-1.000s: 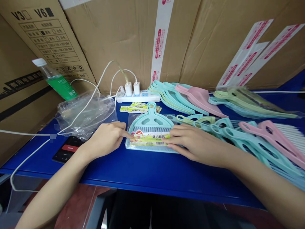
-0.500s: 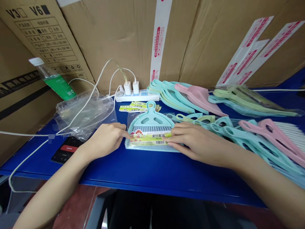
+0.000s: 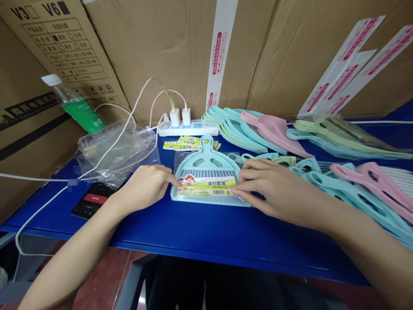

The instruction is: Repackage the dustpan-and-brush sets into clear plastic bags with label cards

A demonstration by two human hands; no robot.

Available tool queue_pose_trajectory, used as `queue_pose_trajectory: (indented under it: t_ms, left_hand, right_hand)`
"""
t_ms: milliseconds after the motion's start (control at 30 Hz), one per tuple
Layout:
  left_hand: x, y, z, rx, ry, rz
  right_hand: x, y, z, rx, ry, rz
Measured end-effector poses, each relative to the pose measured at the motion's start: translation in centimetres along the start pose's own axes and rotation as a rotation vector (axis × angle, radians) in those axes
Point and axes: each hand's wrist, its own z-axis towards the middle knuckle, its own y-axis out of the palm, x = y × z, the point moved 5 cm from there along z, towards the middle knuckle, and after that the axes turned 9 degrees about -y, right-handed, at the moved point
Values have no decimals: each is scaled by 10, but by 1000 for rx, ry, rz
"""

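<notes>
A pale turquoise dustpan and brush set [image 3: 207,158] lies flat in a clear bag, handle pointing away from me, grey-blue bristles showing. Across its front is a printed label card [image 3: 206,185] with red mushrooms, a green band and a barcode. At the left edge of the card, my left hand [image 3: 150,187] has its fingers curled, the index fingertip on the bag and card. My right hand [image 3: 271,185] grips the opposite edge, its fingertips and thumb close together on the bag and card's right end. Its fingers hide the dustpan's right corner.
Behind lie spare label cards [image 3: 182,144] and a white power strip [image 3: 193,128]. Stacked dustpans [image 3: 267,129] and brushes [image 3: 348,181] fill the right side. To the left are clear bags [image 3: 116,146], a phone [image 3: 92,200], a cable [image 3: 106,157] and a tilted bottle [image 3: 80,113].
The camera view has shifted slightly. Both hands stay at the card's two ends; the right hand's fingers sit a little nearer the card's right edge.
</notes>
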Motion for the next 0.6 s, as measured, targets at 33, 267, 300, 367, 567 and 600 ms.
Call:
queue_pose_trajectory:
  t_ms: [33, 267, 300, 367, 567, 600]
  left_hand:
    - [0, 0, 0, 2, -1, -4]
    - [0, 0, 1, -2, -24, -28]
    - [0, 0, 1, 0, -21, -27]
    - [0, 0, 1, 4, -15, -23]
    - [-1, 1, 1, 6, -23, -37]
    - [-1, 1, 1, 4, -27, -44]
  right_hand:
    - [0, 0, -1, -2, 2, 3]
    - [-1, -1, -1, 20, -6, -18]
    - [-1, -1, -1, 30, -7, -31]
    - [0, -2, 0, 41, -5, -48]
    - [2, -3, 0, 34, 24, -72]
    - [2, -3, 0, 25, 19, -71]
